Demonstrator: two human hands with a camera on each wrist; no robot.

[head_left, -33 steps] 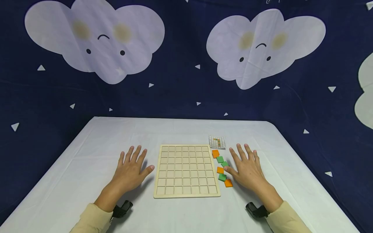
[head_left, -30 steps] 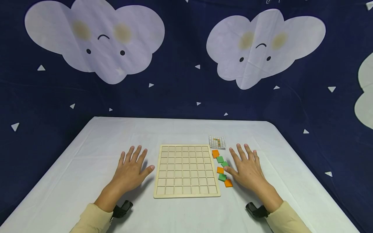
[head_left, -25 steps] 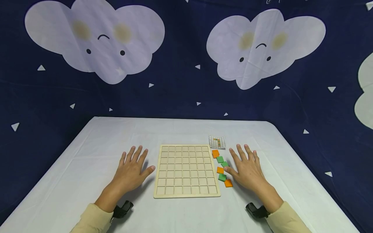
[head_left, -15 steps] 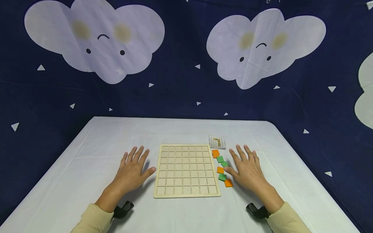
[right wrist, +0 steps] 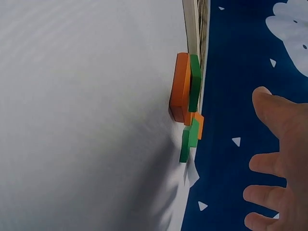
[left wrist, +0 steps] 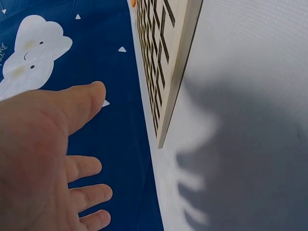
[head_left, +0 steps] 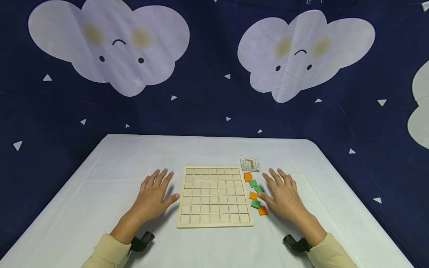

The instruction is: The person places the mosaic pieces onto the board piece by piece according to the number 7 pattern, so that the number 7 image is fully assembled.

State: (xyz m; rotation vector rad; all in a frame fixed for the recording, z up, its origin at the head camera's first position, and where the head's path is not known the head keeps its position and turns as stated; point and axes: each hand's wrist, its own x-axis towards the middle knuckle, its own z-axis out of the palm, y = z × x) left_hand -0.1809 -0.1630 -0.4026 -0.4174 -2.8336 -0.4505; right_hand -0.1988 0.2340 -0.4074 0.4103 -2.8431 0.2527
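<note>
A pale wooden grid board lies flat on the white table, its square cells bare. Along its right side runs a loose line of orange and green square tiles, among them an orange tile nearest me and a green tile beside it. My left hand hovers left of the board with fingers spread, the thumb close to the board's edge. My right hand hovers right of the tiles, fingers spread and holding nothing; its thumb appears just beside the tiles. Both wrist views show a gap between hand and table.
A small printed card with a coloured grid pattern lies behind the tiles, near the board's far right corner. The white table ends at a dark blue cloth backdrop with clouds. Black wrist cameras sit under both wrists.
My left hand has shifted slightly right, toward the board. The fingers of both hands have bent a little and drawn back slightly. Board, tiles and card have not moved.
</note>
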